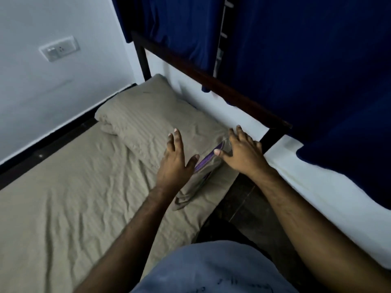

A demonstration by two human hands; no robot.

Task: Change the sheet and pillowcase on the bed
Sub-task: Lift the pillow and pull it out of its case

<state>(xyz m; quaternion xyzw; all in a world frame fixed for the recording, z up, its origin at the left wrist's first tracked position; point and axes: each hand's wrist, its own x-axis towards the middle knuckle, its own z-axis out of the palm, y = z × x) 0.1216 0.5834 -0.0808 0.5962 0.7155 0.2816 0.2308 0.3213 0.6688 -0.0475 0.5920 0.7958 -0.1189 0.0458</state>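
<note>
A wrinkled beige striped sheet (69,208) covers the mattress from nine o'clock. A matching beige pillow (148,115) lies near centre. The left hand (174,163), fingers spread, hovers over it. At three o'clock, the right hand (243,151) presses flat, fingers straight, on the pillowcase's open purple-lined end (208,159).

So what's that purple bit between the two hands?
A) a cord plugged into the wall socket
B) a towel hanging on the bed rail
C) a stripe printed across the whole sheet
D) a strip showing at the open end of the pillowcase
D: the purple strip peeks out where the beige pillowcase gapes open at its near end, between the left hand and the right hand, both with fingers spread.
</note>
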